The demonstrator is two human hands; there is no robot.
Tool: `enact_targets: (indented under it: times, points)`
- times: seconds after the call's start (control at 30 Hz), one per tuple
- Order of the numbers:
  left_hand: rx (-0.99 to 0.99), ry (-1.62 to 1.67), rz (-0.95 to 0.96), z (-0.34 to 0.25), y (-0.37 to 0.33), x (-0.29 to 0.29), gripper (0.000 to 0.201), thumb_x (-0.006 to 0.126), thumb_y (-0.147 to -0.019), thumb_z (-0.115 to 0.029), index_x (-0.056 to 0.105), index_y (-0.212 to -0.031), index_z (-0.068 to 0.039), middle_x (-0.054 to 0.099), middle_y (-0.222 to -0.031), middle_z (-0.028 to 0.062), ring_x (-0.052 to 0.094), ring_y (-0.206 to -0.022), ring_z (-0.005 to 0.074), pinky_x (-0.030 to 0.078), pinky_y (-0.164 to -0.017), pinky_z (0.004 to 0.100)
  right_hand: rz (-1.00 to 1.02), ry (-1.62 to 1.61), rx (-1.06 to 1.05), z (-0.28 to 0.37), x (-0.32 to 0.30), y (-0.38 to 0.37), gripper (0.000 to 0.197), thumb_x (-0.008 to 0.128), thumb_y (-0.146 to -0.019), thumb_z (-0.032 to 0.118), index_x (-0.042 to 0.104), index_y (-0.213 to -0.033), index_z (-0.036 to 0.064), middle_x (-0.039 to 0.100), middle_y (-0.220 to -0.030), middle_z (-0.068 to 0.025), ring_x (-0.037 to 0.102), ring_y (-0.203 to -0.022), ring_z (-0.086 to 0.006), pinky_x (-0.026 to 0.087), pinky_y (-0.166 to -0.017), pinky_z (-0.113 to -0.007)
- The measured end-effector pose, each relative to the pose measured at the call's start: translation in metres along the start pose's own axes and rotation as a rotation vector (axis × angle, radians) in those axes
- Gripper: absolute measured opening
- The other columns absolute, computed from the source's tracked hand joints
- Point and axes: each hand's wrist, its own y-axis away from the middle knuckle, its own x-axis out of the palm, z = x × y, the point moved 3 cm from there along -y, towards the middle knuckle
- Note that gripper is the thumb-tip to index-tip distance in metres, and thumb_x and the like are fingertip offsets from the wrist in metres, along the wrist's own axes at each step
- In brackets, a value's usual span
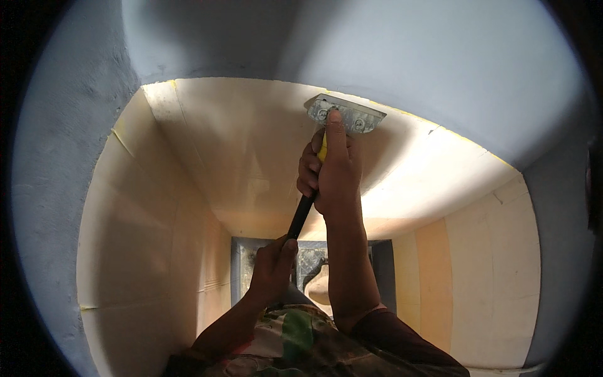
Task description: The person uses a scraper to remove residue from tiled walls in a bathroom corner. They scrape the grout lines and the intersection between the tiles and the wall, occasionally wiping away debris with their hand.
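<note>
A long-handled scraper (347,114) with a wide metal blade held by screws lies against the top of the cream wall panel, close to where it meets the grey painted surface. My right hand (336,163) is closed round its yellow and black grip just below the head, the thumb pressed on the metal plate. Lower down, my left hand (274,264) wraps round the bottom end of the black handle (302,215). The right fingers hide part of the grip.
Grey painted plaster (408,50) borders the cream panels above and at both sides. Thin yellow strips (461,137) run along the panels' top edge. Far below, between the panelled walls, a pale toilet-like basin (319,286) stands on a dark patterned floor.
</note>
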Motion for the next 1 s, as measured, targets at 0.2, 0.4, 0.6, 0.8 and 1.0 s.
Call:
enact_targets:
  times: [0.2,0.4,0.6,0.8,1.0]
  points:
    - [0.01,0.054,0.021,-0.006,-0.004,0.008,0.044,0.047,-0.109,-0.048,0.052,-0.085,-0.011,0.044,-0.065,-0.0055,0.04,-0.056,0.0049,0.032,-0.05,0.0267,-0.009,-0.001,0.018,0.012,0.004,-0.001,0.05,0.051,-0.104,0.056,0.047,-0.078,0.014,0.037,-0.053,0.0027,0.034,-0.036,-0.0084,0.027,-0.033,-0.027]
    - [0.054,0.07,0.007,-0.005,-0.008,0.007,0.043,0.048,-0.11,-0.043,0.054,-0.085,-0.008,0.045,-0.065,-0.0048,0.04,-0.058,0.0054,0.033,-0.052,0.0274,-0.021,0.075,-0.018,0.006,0.007,-0.002,0.051,0.052,-0.104,0.057,0.046,-0.078,0.0132,0.037,-0.053,0.0025,0.033,-0.036,-0.0083,0.026,-0.033,-0.027]
    - [0.012,0.049,-0.019,0.012,-0.005,0.008,0.047,0.047,-0.109,-0.043,0.055,-0.085,-0.003,0.048,-0.061,0.0003,0.045,-0.057,0.008,0.037,-0.053,0.0307,0.01,0.066,0.012,-0.006,0.003,-0.001,0.052,0.052,-0.104,0.057,0.046,-0.075,0.0138,0.036,-0.053,0.0027,0.032,-0.035,-0.009,0.025,-0.033,-0.027]
    - [0.011,0.061,-0.004,0.001,-0.003,0.001,0.049,0.046,-0.11,-0.044,0.054,-0.084,-0.003,0.048,-0.06,-0.0006,0.044,-0.056,0.0085,0.036,-0.053,0.0311,0.005,0.04,0.027,0.001,0.013,-0.001,0.054,0.052,-0.104,0.058,0.045,-0.073,0.0139,0.035,-0.052,0.003,0.032,-0.036,-0.0093,0.025,-0.034,-0.027]
    - [0.054,0.052,-0.039,-0.009,-0.006,-0.011,0.047,0.048,-0.109,-0.045,0.055,-0.083,-0.006,0.046,-0.062,-0.0034,0.041,-0.056,0.0064,0.033,-0.052,0.0288,0.043,0.024,-0.003,-0.003,0.021,-0.009,0.054,0.051,-0.104,0.058,0.045,-0.074,0.0135,0.037,-0.053,0.0024,0.033,-0.036,-0.0097,0.027,-0.034,-0.028]
